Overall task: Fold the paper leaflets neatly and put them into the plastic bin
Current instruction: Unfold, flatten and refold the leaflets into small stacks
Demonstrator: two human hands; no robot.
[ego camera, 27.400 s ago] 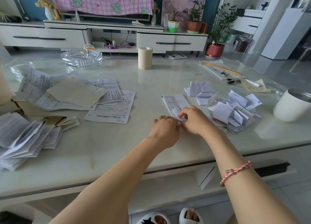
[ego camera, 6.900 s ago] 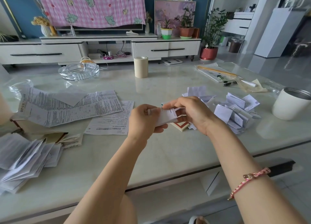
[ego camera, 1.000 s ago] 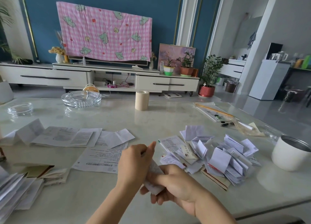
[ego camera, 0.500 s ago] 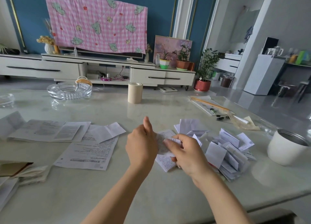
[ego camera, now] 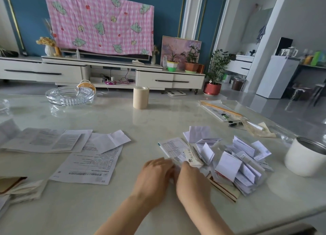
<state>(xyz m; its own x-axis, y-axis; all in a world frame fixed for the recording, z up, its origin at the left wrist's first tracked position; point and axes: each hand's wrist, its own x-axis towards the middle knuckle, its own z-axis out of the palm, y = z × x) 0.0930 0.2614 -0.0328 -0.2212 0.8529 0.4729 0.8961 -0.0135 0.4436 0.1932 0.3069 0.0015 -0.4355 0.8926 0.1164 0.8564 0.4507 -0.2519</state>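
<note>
Lowered left hand (ego camera: 155,174), right hand (ego camera: 192,181), Chinese-printed leaflet (ego camera: 191,157)

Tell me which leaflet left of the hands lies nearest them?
The flat sheet with bold print along its near edge, beside the left hand; the others lie farther back.

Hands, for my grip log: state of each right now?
Left hand: open, pressing flat on a leaflet.
Right hand: cannot be told, too blurred.
</note>
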